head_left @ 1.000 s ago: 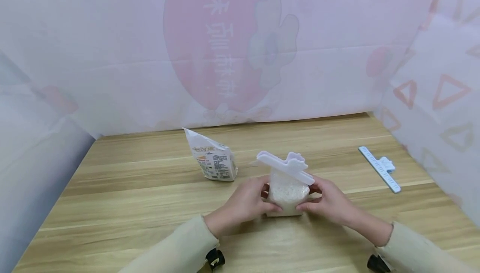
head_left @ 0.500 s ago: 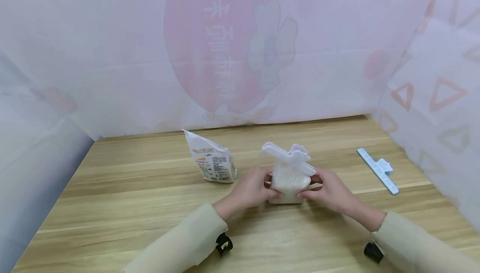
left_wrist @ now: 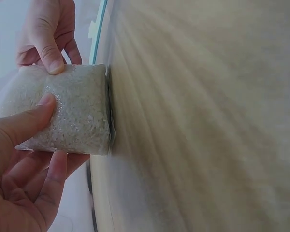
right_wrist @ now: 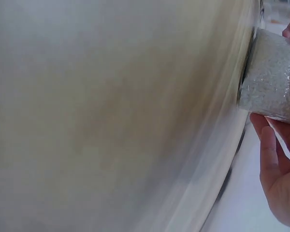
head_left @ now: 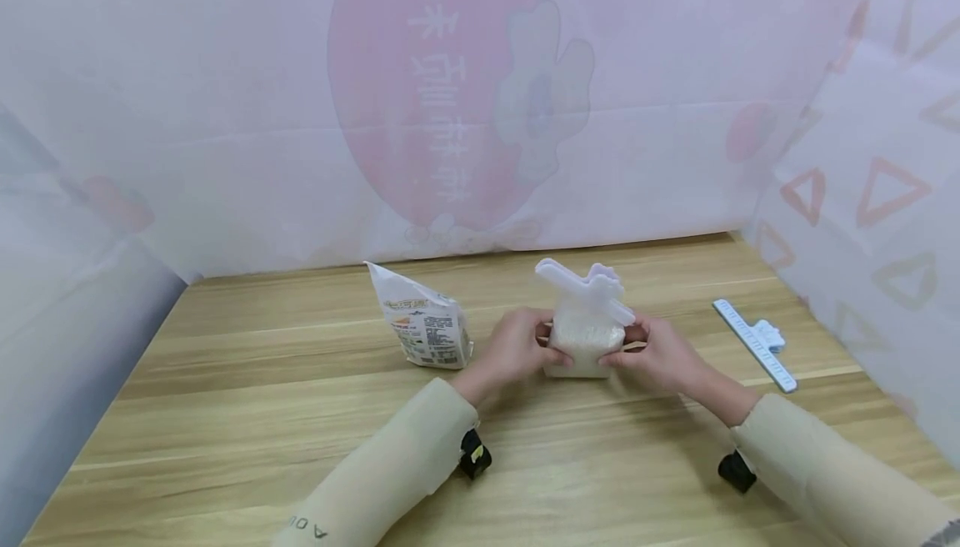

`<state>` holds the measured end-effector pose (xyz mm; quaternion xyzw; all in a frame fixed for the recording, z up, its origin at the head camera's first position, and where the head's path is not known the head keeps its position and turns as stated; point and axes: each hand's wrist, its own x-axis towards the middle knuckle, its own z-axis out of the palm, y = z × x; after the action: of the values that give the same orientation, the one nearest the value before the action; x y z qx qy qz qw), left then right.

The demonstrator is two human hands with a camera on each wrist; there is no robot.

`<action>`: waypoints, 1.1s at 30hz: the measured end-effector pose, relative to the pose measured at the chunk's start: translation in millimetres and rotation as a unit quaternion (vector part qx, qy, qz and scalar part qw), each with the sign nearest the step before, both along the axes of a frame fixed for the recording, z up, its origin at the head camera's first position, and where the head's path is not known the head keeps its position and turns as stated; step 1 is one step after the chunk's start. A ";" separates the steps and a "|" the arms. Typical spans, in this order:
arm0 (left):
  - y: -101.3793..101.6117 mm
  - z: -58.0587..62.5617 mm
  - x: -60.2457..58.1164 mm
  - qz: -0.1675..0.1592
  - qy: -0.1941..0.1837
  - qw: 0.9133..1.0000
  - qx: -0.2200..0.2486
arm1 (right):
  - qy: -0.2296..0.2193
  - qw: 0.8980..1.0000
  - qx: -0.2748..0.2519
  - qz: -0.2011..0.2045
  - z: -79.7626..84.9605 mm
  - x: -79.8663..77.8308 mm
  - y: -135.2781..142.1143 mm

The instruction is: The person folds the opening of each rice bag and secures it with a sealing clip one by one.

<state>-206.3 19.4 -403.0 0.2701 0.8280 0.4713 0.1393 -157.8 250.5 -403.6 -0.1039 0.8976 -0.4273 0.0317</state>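
A clear bag of rice (head_left: 587, 340) stands upright between my two hands, close over the wooden table. Across its top sits a white bag clip (head_left: 581, 284), slanting down to the right. My left hand (head_left: 517, 347) grips the bag's left side, thumb on the near face and fingers around the back. On the other side my right hand (head_left: 663, 355) holds it the same way. In the left wrist view the rice bag (left_wrist: 72, 108) shows its flat base beside the table surface, both thumbs pressing its face. The right wrist view shows part of the rice bag (right_wrist: 270, 77).
Left of the hands stands a white printed packet (head_left: 422, 322) with a pointed, folded top. A light blue bag clip (head_left: 756, 343) lies on the table (head_left: 262, 414) at the right. Printed cloth walls (head_left: 247, 113) close off the back and sides.
Both hands have moved the rice bag away from me and slightly to the right, with its clip still on top. The printed packet and blue clip stay where they were.
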 end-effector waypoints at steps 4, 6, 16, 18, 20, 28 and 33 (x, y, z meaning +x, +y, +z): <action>3.7 -0.6 -7.6 0.015 0.008 1.000 -0.001 | 0.005 1.000 -0.014 0.009 -2.3 -12.6 5.4; 5.4 -1.8 -10.6 0.019 0.010 1.000 0.001 | 0.006 1.000 -0.021 0.012 -3.7 -17.6 7.6; 11.1 -5.5 -22.8 0.033 0.008 0.999 0.008 | 0.009 1.000 -0.025 0.006 -1.9 -31.8 10.4; 11.4 -5.8 -24.6 0.038 0.006 0.999 0.012 | 0.006 1.000 -0.023 0.003 -1.5 -34.2 10.4; 11.6 -5.3 -25.7 0.044 0.006 0.999 0.012 | 0.005 1.000 -0.017 0.002 -0.7 -35.9 10.5; 11.0 -3.9 -25.4 0.041 0.010 0.999 -0.005 | -0.009 1.000 -0.027 0.011 -3.0 -38.4 11.4; 11.1 -4.2 -25.2 0.036 0.000 0.999 -0.003 | -0.004 1.000 -0.022 0.021 -3.1 -38.6 12.4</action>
<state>-231.5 30.4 -407.2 0.2398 0.8387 0.4732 0.1230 -196.4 262.9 -406.7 -0.1219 0.8856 -0.4463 0.0416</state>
